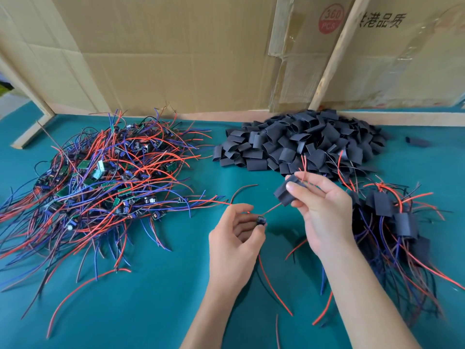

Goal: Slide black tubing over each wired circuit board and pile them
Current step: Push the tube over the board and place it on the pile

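Observation:
My left hand (pixel 235 244) pinches a small wired circuit board (pixel 261 220) between thumb and fingers, its red and dark wires trailing down below the hand. My right hand (pixel 320 207) grips a short piece of black tubing (pixel 285 193) with thumb and fingers. A red wire runs from the board up through the tubing and sticks out above the right hand's fingers. A big tangle of bare wired boards (pixel 100 185) lies on the left. A heap of black tubing pieces (pixel 299 142) sits at the back centre. Sleeved boards (pixel 392 222) are piled on the right.
Everything lies on a teal cloth-covered table (pixel 156 298). Cardboard sheets (pixel 176 51) and wooden strips (pixel 337 54) wall off the back. One stray tubing piece (pixel 416 141) lies at the far right. Loose red wires (pixel 83 288) spread toward the front left.

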A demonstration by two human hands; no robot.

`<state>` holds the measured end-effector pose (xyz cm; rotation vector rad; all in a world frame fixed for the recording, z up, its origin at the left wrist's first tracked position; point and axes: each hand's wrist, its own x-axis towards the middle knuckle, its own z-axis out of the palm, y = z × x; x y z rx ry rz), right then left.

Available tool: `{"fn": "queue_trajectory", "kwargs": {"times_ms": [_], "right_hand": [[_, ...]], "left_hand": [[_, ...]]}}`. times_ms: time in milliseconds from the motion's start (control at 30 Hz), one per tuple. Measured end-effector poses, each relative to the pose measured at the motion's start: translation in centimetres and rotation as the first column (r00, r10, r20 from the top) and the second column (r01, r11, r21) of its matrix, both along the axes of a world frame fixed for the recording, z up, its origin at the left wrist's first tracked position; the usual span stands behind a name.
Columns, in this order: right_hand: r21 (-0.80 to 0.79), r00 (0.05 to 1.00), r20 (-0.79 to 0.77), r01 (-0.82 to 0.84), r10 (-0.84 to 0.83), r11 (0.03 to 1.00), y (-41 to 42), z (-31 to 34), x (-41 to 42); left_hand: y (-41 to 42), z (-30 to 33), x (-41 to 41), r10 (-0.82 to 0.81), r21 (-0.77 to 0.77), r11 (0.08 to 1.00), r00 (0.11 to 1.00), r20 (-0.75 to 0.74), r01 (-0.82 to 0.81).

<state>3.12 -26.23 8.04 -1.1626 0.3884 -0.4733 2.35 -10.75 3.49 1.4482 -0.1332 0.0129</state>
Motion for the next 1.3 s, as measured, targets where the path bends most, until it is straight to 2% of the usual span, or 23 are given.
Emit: {"fn": "queue_trajectory", "kwargs": {"times_ms": [133, 300, 533, 633, 833, 1033, 1167, 1300], "right_hand": [[0.005, 0.999, 0.020, 0.032, -0.032, 0.999, -0.1, 0.1, 0.1], [-0.276, 0.998, -0.060, -0.018, 0.002, 0.961, 1.6, -0.8, 0.1], [-0.368, 0.995, -0.101, -0.018, -0.021, 0.930, 1.8, -1.0, 0.0], [-0.419, 0.994, -0.112, -0.053, 0.006, 0.907, 1.6, -0.9, -0.1], [-0.341, 0.992, -0.103, -0.110, 0.079, 0.934, 1.2, -0.9, 0.1], [-0.165, 0.957, -0.126, -0.281, 0.262, 0.945, 0.9, -0.7, 0.1], [-0.026, 0.915, -0.060, -0.400, 0.398, 0.916, 0.9, -0.8, -0.2], [-0.086, 0.943, -0.076, -0.330, 0.324, 0.940, 0.9, -1.2, 0.0]], "left_hand": [[0.0, -0.1, 0.1, 0.004, 0.076, 0.997, 0.999, 0.048, -0.007], [0.2, -0.1, 0.2, 0.051, 0.072, 0.996, 0.997, 0.064, -0.055], [-0.1, -0.1, 0.1, 0.061, 0.185, 0.980, 0.996, 0.063, -0.072], [-0.1, -0.1, 0.1, 0.065, 0.165, 0.984, 0.996, 0.061, -0.074], [0.1, -0.2, 0.1, 0.041, 0.134, 0.990, 0.997, 0.064, -0.049], [0.1, -0.1, 0.0, 0.020, 0.062, 0.998, 0.999, 0.034, -0.022], [0.0, 0.1, 0.0, 0.073, 0.043, 0.996, 0.997, 0.028, -0.074], [-0.1, 0.1, -0.1, 0.090, 0.025, 0.996, 0.996, 0.020, -0.091]]}}
